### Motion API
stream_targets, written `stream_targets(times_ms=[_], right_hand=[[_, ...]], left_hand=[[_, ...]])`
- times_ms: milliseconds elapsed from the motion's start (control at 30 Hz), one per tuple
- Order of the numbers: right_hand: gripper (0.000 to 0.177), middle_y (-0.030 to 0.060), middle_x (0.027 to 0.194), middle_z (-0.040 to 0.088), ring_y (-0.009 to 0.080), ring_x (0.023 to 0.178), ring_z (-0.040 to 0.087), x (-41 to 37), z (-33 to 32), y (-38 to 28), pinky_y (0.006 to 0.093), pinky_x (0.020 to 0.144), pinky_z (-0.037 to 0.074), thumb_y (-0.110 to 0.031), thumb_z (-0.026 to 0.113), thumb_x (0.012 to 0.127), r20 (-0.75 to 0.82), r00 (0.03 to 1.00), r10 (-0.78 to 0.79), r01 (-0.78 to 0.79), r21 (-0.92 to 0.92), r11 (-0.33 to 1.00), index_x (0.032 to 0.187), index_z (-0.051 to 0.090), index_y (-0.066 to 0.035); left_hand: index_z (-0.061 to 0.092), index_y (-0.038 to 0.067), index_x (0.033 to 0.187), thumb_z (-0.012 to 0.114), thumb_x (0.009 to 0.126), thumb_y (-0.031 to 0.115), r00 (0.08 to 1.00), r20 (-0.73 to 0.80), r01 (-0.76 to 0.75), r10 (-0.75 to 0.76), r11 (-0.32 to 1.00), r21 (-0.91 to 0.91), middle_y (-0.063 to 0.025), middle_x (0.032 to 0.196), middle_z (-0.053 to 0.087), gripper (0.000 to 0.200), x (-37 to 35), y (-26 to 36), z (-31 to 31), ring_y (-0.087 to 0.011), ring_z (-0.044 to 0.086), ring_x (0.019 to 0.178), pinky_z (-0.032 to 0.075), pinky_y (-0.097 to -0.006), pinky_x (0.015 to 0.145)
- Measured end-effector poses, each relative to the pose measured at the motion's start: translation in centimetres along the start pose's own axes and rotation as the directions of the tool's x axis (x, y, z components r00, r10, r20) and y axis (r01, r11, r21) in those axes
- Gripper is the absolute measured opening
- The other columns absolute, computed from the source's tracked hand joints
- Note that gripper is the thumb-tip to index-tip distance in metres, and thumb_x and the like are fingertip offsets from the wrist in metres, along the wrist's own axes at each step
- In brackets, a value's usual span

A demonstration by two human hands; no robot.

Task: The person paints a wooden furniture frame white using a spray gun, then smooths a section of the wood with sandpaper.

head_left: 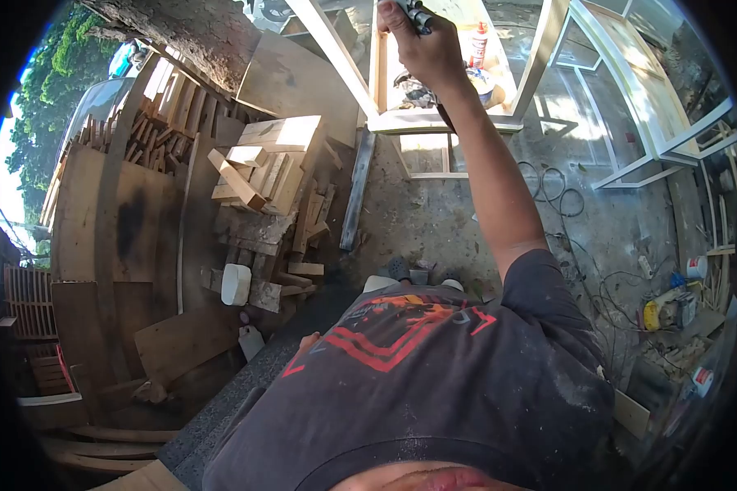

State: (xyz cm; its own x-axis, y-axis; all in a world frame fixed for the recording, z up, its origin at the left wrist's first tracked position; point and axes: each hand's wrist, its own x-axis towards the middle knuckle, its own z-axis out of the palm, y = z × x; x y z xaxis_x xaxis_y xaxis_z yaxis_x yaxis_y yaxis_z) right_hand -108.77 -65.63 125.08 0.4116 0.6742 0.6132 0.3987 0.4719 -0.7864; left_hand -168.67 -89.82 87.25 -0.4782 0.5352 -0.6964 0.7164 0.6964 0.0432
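Observation:
My right hand (pixel 424 51) is raised far out in front of me, shut on a dark tool with a metal tip (pixel 418 15). It is over the top of a white-painted wooden frame (pixel 442 123) that stands on the concrete floor. A white glue bottle with a red cap (pixel 478 45) stands just right of the hand, inside the frame. Of my left arm only a small patch of skin (pixel 307 340) shows at the edge of my dark shirt; the hand itself is hidden.
A heap of wood offcuts and blocks (pixel 270 168) lies to the left, with plywood sheets (pixel 123 229) beyond. More white frames (pixel 655 123) stand at the right. Cables (pixel 558 200) trail over the floor, and a yellow power tool (pixel 663 311) sits far right.

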Motion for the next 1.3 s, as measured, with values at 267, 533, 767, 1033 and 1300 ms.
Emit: stream_targets(times_ms=[267, 533, 767, 1033, 1300], right_hand=[[0.056, 0.0105, 0.065, 0.067, 0.0213, 0.059, 0.062, -7.4, -1.7, 6.5, 0.0385, 0.060, 0.049, -0.056, 0.062, 0.100, 0.150, 0.934, 0.324, -0.278, -0.265, 0.923, 0.112, 0.076, -0.003], [0.067, 0.0313, 0.085, 0.071, 0.0490, 0.093, 0.070, -23.5, -3.6, 16.0, 0.0505, 0.079, 0.054, -0.062, 0.060, 0.097, 0.016, 0.772, 0.635, -0.545, -0.499, 0.674, 0.099, 0.073, 0.004], [0.053, 0.0345, 0.086, 0.070, 0.0524, 0.090, 0.069, -26.8, -9.0, 14.4, 0.0549, 0.081, 0.054, -0.044, 0.058, 0.102, -0.435, 0.713, 0.550, -0.699, -0.507, 0.504, 0.102, 0.071, 0.007], [0.046, 0.0327, 0.094, 0.071, 0.0523, 0.093, 0.067, -20.8, -8.7, 17.8, 0.0528, 0.083, 0.052, -0.038, 0.059, 0.103, -0.664, 0.673, 0.326, -0.705, -0.443, 0.553, 0.106, 0.069, 0.007], [0.042, 0.0217, 0.092, 0.073, 0.0305, 0.081, 0.072, -17.1, -2.7, 19.3, 0.0410, 0.072, 0.055, -0.033, 0.062, 0.104, -0.817, 0.573, 0.068, -0.572, -0.339, 0.747, 0.109, 0.068, 0.008]], left_hand=[[0.068, 0.001, 0.102, 0.051, 0.104, 0.034, 0.890, 0.283, -0.407, 0.359, 0.904, 0.133, -0.0149, 0.090, 0.071, 0.037, 6.3, -2.4, 6.6, -0.0276, 0.070, 0.077, 0.056, -0.0411, 0.070], [0.067, 0.001, 0.099, 0.052, 0.103, 0.029, 0.651, 0.412, -0.702, 0.637, 0.712, 0.006, -0.0149, 0.088, 0.071, 0.032, 11.5, 5.4, 4.9, -0.0259, 0.068, 0.074, 0.055, -0.0393, 0.067], [0.068, 0.001, 0.097, 0.051, 0.100, 0.026, 0.445, 0.466, -0.895, 0.765, 0.402, 0.194, -0.0192, 0.092, 0.071, 0.031, 14.4, 17.4, 2.6, -0.0306, 0.070, 0.080, 0.056, -0.0424, 0.068], [0.069, 0.005, 0.104, 0.058, 0.094, 0.029, 0.170, 0.657, -0.880, 0.734, -0.187, 0.436, -0.0220, 0.093, 0.073, 0.029, 26.3, 28.4, 6.1, -0.0400, 0.073, 0.088, 0.059, -0.0495, 0.073], [0.071, 0.003, 0.102, 0.055, 0.096, 0.032, 0.196, 0.686, -0.933, 0.700, -0.083, 0.351, -0.0230, 0.102, 0.073, 0.033, 38.6, 38.5, -1.1, -0.0409, 0.072, 0.099, 0.056, -0.0501, 0.084]])
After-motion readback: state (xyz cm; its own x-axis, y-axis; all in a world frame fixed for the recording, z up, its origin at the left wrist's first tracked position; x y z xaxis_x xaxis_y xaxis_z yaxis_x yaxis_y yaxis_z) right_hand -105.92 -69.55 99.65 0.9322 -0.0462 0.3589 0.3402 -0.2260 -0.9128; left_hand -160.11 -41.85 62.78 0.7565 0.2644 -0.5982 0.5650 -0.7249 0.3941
